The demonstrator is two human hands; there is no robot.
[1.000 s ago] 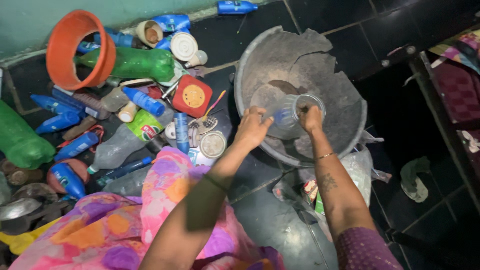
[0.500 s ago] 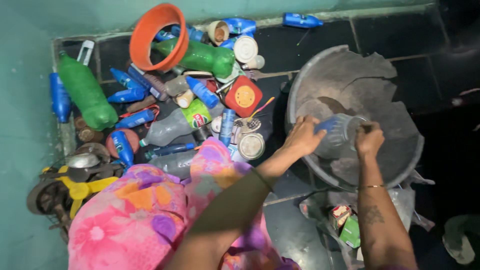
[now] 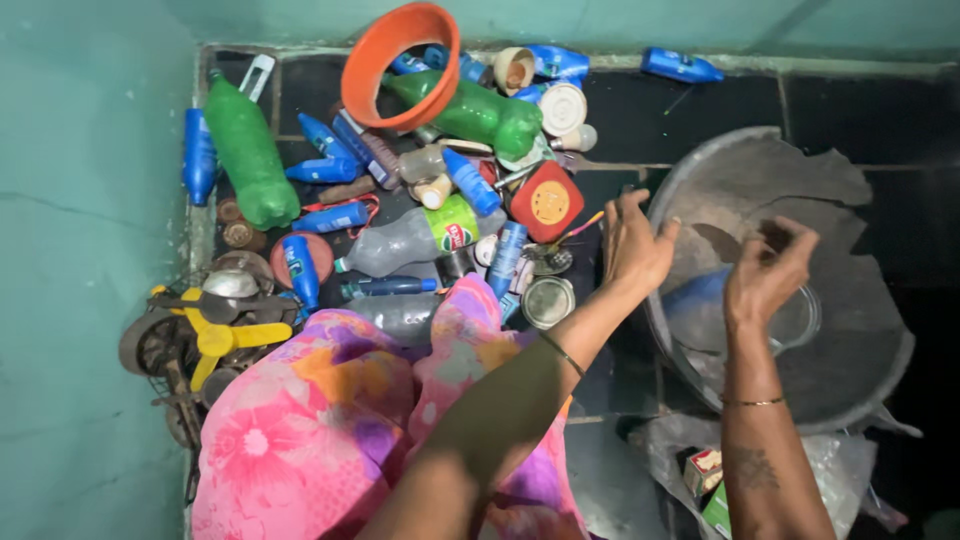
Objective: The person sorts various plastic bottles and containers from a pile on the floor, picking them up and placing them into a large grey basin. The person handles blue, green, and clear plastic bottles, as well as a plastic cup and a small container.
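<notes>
My left hand (image 3: 632, 243) hovers with fingers spread over the left rim of a broken grey basin (image 3: 860, 190), holding nothing. My right hand (image 3: 768, 270) is raised over the basin's middle, fingers loosely apart and empty. A clear plastic jar (image 3: 705, 315) with a blue tint lies on its side inside the basin, below and between both hands, touched by neither. Left of the basin lies a heap of bottles, among them a clear one with a green label (image 3: 410, 240).
An orange bucket (image 3: 398, 62), green bottles (image 3: 247, 150), blue bottles and a red square lid (image 3: 545, 202) crowd the floor's corner by the teal wall. A yellow fan part (image 3: 215, 335) lies at the left. Small cartons (image 3: 708, 480) sit on plastic wrap below the basin.
Both hands let go of the clear jar, which now lies in the basin, and lifted with fingers spread. The view swung left, showing more of the wall and the bottle heap.
</notes>
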